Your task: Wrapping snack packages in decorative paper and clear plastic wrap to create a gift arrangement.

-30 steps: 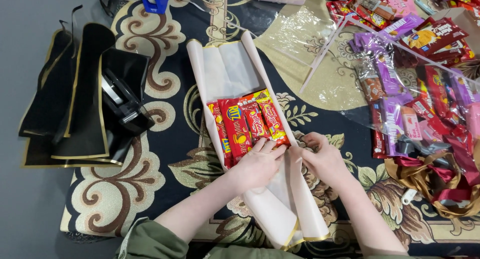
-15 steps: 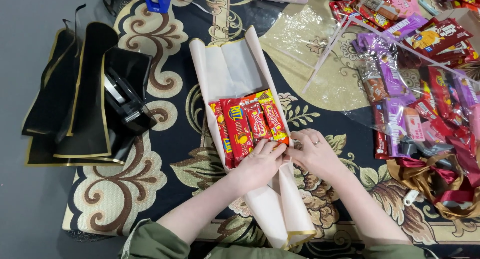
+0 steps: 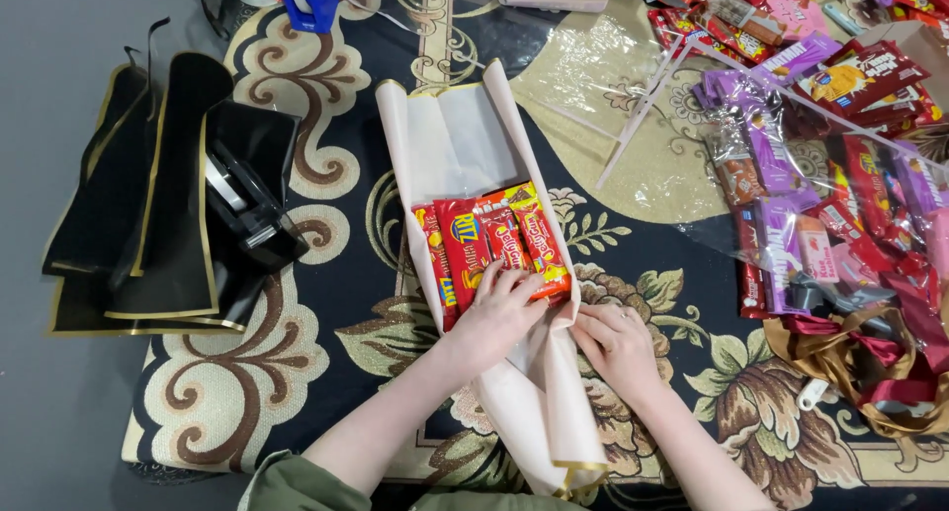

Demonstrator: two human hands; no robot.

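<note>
Fingers of left hand (image 3: 499,311) now pressed flat on red snack packs (image 3: 491,246), right hand (image 3: 618,345) pinching cream wrapping paper (image 3: 455,145) edge beside packs; fold tighter than before, bundle closing.

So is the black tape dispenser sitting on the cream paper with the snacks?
No, the tape dispenser sits on the black sheets far left of the cream paper.

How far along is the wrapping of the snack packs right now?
Done: the red snack packs lie side by side on the cream wrapping paper. In hand: the left hand presses their lower ends while the right hand gathers the paper's right edge. Left: the paper's upper half is open, and the ribbons lie unused.
</note>
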